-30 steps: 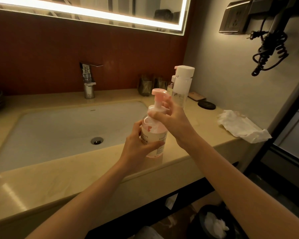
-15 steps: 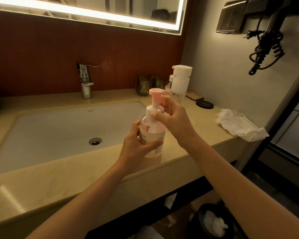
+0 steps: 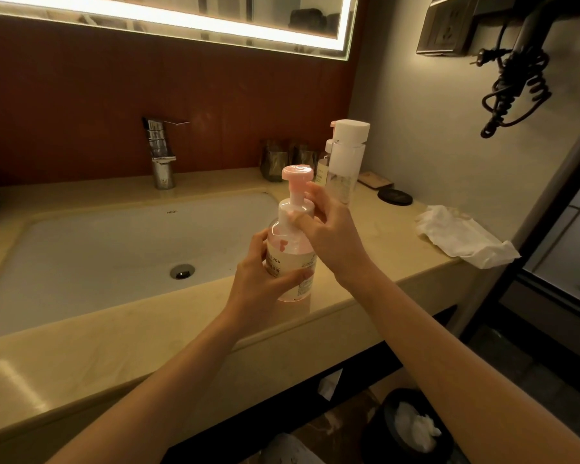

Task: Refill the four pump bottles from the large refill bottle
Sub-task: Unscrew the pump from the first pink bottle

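Both hands are on one pink pump bottle (image 3: 290, 252), which stands upright on the desk (image 3: 114, 336) at the front right corner of the sink (image 3: 98, 249).

Surroundings: tap (image 3: 161, 155) at the back wall behind the basin. Two dark tumblers (image 3: 273, 160) stand at the back of the desk. A dark round disc (image 3: 394, 196) and a crumpled white tissue (image 3: 462, 237) lie further right, well apart from the bottle. A coiled black cord (image 3: 513, 85) hangs on the right wall. A bin (image 3: 412, 426) holding white paper sits on the floor below.

Containers: a tall white-capped bottle (image 3: 347, 155) with a clear body stands just behind the right hand, and a small bottle (image 3: 322, 169) is partly hidden beside it; I cannot tell the contents of either. The pink pump bottle is clear-walled with a pale pink tint inside; fill level unclear. Its pump head is seated on top.

Left hand (image 3: 265, 283): curled round the lower body, thumb across the label. Right hand (image 3: 332, 236): fingertips pinching the white collar below the pump head, remaining fingers loosely bent.
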A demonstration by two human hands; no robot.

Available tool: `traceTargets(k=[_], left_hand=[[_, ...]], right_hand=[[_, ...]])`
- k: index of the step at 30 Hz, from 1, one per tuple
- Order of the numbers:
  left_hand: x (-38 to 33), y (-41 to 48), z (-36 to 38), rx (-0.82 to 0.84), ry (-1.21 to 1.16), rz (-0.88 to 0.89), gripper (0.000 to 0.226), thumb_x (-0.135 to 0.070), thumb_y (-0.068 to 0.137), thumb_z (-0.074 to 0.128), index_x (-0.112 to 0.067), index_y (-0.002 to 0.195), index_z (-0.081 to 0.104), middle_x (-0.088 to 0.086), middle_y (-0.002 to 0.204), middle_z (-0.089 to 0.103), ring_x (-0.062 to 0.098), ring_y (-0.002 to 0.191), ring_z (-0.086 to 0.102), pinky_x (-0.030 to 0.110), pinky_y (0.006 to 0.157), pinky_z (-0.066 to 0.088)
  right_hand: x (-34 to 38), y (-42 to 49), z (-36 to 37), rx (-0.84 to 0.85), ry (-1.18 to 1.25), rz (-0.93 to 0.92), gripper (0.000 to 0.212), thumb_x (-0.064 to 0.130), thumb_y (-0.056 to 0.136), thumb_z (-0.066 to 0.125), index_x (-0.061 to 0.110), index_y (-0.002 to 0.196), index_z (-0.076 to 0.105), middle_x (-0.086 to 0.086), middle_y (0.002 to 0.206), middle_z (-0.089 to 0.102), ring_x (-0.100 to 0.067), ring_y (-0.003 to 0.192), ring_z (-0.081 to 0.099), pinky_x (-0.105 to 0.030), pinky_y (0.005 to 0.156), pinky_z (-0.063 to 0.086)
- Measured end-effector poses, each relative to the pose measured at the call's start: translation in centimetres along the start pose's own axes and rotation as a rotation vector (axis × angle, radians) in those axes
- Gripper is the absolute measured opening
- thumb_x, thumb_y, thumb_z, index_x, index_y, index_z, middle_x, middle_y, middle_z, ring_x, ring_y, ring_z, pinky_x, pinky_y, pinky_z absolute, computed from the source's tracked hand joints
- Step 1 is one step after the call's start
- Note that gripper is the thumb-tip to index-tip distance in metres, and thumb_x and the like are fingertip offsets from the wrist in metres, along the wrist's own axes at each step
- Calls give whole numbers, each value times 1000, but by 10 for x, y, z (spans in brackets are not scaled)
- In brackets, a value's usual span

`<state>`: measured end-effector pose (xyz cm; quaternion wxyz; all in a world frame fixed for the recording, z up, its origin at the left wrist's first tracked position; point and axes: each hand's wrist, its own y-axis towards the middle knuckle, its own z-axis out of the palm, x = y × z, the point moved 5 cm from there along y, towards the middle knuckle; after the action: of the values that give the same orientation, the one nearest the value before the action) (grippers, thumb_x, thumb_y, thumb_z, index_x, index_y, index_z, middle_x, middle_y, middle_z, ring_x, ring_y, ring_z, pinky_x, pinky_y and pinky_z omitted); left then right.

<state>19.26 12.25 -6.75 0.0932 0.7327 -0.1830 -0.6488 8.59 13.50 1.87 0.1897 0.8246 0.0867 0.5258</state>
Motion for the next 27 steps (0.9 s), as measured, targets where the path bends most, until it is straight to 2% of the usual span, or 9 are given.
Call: traceTargets(k=[4, 7, 9, 12, 14, 17, 20, 24, 27], left_hand=[[2, 1, 0, -2, -4, -5, 69, -20, 70, 77, -29, 126, 38, -13, 109, 58, 4, 98, 60, 12, 70, 51], [1, 0, 0, -3, -3, -3, 67, -20, 69, 77, -32, 123, 38, -14, 108, 58, 2, 98, 60, 13, 70, 51], [1, 0, -1, -7, -8, -2, 68, -22, 68, 78, -32, 122, 39, -15, 106, 58, 0, 96, 60, 12, 68, 50], [1, 0, -1, -9, -9, 0, 71, -26, 66, 79, -32, 124, 39, -12, 108, 59, 3, 97, 61, 15, 69, 51], [1, 0, -1, -7, -10, 1, 71, -25, 66, 79, -32, 124, 39, -11, 108, 59, 3, 97, 60, 14, 69, 51], [2, 0, 0, -6, -11, -5, 69, -22, 68, 78, -31, 123, 39, -12, 107, 59, 1, 96, 60, 12, 68, 50], [2, 0, 0, -3, -6, -4, 67, -21, 69, 78, -30, 124, 40, -13, 107, 59, 2, 97, 60, 12, 69, 51], [2, 0, 0, 0, -6, -7, 71, -22, 69, 78, -29, 127, 38, -13, 108, 58, 3, 97, 59, 11, 67, 50], [3, 0, 0, -1, -1, -6, 75, -25, 68, 78, -29, 131, 37, -14, 109, 57, 2, 98, 59, 10, 66, 49]], right_hand=[[1, 3, 2, -85, -102, -2, 62, 42, 78, 68, 16, 130, 45, -4, 129, 52, -18, 113, 53, -25, 87, 46], [1, 1, -1, -187, -161, -52, 60, 39, 74, 73, 14, 123, 49, -4, 122, 54, -13, 103, 52, -12, 78, 42], [-1, -1, -2, -182, -108, -54, 52, 31, 78, 72, 13, 121, 50, -3, 120, 57, -9, 100, 52, -8, 74, 42], [-2, -4, 0, -93, 47, -35, 46, 23, 86, 62, 16, 129, 45, -1, 124, 57, -11, 106, 54, -15, 83, 47], [-2, -4, 1, -63, 39, -31, 49, 27, 89, 58, 19, 134, 41, 0, 130, 54, -13, 111, 53, -24, 88, 48], [-1, 0, 2, -90, -63, -11, 63, 41, 82, 64, 18, 135, 39, -1, 135, 48, -16, 118, 49, -27, 90, 45], [0, 4, 2, -154, -165, -49, 67, 42, 76, 69, 15, 132, 43, -4, 130, 50, -16, 114, 50, -23, 88, 44], [-3, 2, 2, -127, -63, -59, 50, 27, 84, 65, 13, 128, 47, -3, 123, 56, -11, 103, 53, -9, 76, 43], [-3, 1, 2, -39, 62, -29, 43, 21, 90, 56, 14, 131, 45, -1, 120, 57, -13, 105, 54, -18, 81, 47]])
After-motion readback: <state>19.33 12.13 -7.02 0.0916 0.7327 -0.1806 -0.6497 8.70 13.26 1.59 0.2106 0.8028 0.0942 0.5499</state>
